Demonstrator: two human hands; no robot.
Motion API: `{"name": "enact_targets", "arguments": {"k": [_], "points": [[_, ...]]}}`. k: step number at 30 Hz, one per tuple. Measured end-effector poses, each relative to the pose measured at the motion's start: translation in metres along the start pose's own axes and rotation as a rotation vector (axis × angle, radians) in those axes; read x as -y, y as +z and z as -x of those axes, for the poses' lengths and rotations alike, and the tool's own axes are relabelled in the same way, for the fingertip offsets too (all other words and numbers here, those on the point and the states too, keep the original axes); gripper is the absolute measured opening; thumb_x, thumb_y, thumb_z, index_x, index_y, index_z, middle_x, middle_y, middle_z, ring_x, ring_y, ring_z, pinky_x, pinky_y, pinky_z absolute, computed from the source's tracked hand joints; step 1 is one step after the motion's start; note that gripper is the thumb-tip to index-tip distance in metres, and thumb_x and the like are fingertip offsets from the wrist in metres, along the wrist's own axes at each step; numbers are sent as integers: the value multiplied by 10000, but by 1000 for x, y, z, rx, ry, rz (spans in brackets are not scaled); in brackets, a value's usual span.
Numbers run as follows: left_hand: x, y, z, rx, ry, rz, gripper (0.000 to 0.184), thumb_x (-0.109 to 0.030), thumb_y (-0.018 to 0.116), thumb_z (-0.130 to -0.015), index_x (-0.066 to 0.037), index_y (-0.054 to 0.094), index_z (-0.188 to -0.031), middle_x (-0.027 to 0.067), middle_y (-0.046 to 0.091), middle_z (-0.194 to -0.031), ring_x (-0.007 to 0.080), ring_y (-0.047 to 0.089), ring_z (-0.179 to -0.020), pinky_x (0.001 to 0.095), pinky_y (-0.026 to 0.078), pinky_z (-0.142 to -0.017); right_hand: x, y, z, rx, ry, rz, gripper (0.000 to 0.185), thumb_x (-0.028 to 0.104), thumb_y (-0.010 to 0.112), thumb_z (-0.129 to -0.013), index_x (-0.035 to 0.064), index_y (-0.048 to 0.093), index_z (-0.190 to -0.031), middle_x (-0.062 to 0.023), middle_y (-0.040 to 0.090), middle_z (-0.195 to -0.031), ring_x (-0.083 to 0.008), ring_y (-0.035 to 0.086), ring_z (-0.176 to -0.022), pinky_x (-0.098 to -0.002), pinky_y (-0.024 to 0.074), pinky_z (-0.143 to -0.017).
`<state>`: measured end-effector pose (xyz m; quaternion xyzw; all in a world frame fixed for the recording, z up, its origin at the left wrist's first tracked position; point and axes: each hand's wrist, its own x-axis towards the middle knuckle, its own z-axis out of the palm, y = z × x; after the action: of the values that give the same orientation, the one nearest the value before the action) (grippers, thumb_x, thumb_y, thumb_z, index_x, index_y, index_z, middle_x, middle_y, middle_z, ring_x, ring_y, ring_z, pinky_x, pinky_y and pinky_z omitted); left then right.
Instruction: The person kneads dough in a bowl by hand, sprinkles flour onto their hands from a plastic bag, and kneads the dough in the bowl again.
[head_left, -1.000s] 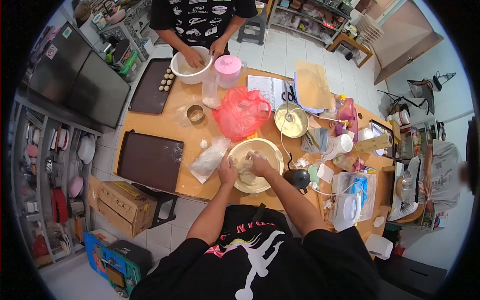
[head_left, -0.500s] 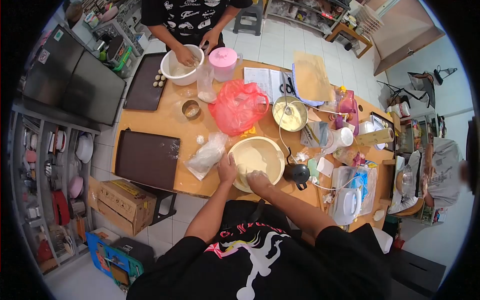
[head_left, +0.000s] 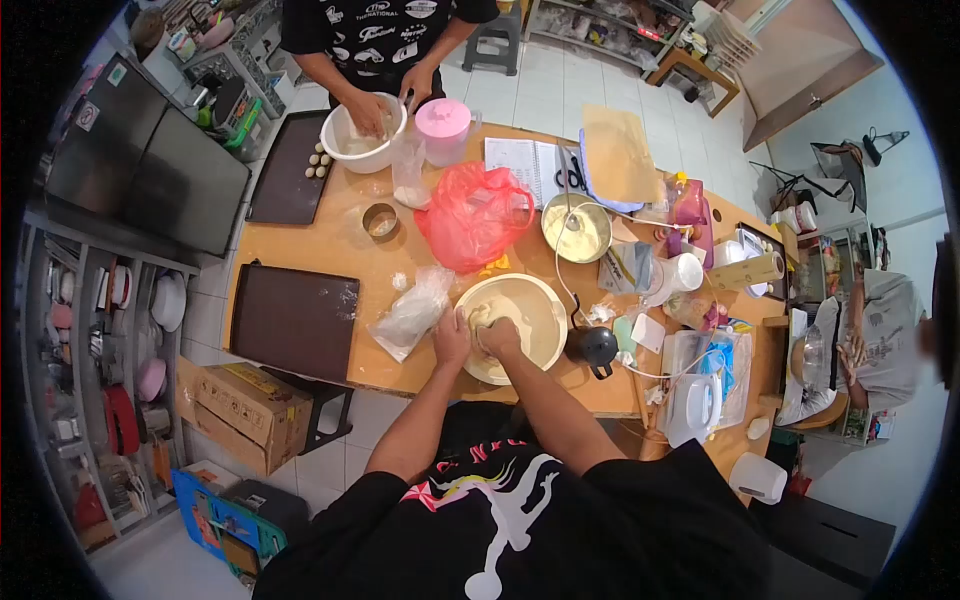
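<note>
A large cream bowl [head_left: 545,345] stands at the near edge of the table, with pale dough [head_left: 484,314] against its left inner side. My left hand [head_left: 452,338] grips the bowl's left rim. Inside the bowl, my right hand [head_left: 498,338] is curled into a fist and pressed into the dough; its fingertips are hidden. Just left of the bowl lies a clear plastic bag of white powder [head_left: 412,318]. A crumpled red plastic bag [head_left: 475,215] sits behind it.
Across the table a person works with a hand in a white bowl [head_left: 365,155]. Dark baking trays [head_left: 295,318] lie at left; a metal bowl of pale cream [head_left: 578,230] stands behind mine. A black hand mixer [head_left: 597,348] with a trailing cord is at right. Another person sits far right.
My right hand has moved left and curled into the dough, where its fingers were more extended before. My left hand stays at the rim.
</note>
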<state>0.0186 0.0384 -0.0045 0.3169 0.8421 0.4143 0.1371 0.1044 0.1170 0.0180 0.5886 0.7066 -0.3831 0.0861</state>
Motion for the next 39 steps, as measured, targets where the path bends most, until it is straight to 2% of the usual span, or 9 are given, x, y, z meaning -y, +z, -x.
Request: {"name": "enact_targets", "arguments": {"k": [4,10,12,16,25,28,31,37,39], "points": [[2,1,1,-10,-5,-7,364,-306,440,-976,30,571,-933,291,604,-882,485,561,-860,552,419,-764,-9,7,-18,313,422,-974,198,180,561,-853,-2,599,-921,-170,666,-868,-343,673,-827,-436,561,-708],[-1,-2,1,50,-70,-41,368,-326,424,-985,11,570,-997,257,602,-932,456,557,-914,532,410,-810,-44,-28,-7,515,327,-1592,257,242,555,-923,-12,557,-965,-161,640,-944,-249,670,-837,-347,576,-693],[2,-1,0,72,-80,-14,370,-332,424,-984,7,571,-1003,258,604,-939,456,559,-922,538,405,-820,-53,-59,7,421,269,-993,294,254,562,-920,-18,565,-1032,-164,639,-979,-239,669,-865,-357,568,-735],[5,2,1,31,-41,-6,376,-343,424,-984,3,570,-1008,260,607,-944,458,560,-929,541,404,-826,-58,-95,21,395,127,-362,391,269,571,-915,-20,550,-1177,-155,639,-1033,-218,671,-903,-360,554,-778],[6,-1,0,49,-31,28,350,-317,439,-982,11,561,-999,268,601,-925,461,559,-918,528,411,-802,-54,-110,38,940,218,-1418,443,330,502,-946,40,510,-1281,-125,591,-1193,-243,546,-1177,-402,498,-863],[7,3,-1,-11,17,38,319,-282,453,-973,11,524,-869,267,581,-833,470,548,-837,545,412,-738,-29,-122,36,504,178,-919,394,303,513,-931,55,570,-1232,-154,629,-1155,-264,599,-1100,-404,494,-856],[3,-3,-3,49,3,-6,311,-279,462,-970,13,537,-893,266,587,-857,469,545,-858,540,410,-759,-49,-89,-4,-104,-269,27,356,305,526,-907,44,639,-1121,-197,662,-1057,-290,642,-991,-386,494,-848],[16,14,-2,-181,123,-1,300,-270,482,-961,10,539,-871,255,583,-828,474,540,-837,543,403,-759,-31,-66,-23,53,-326,59,323,291,591,-852,12,663,-998,-239,657,-953,-352,640,-904,-406,493,-823],[5,4,-1,-99,50,27,302,-272,480,-962,12,545,-882,261,584,-841,475,539,-849,545,402,-767,-15,-78,3,37,-483,124,301,282,616,-831,7,659,-945,-230,649,-901,-366,634,-863,-427,493,-800]]}}
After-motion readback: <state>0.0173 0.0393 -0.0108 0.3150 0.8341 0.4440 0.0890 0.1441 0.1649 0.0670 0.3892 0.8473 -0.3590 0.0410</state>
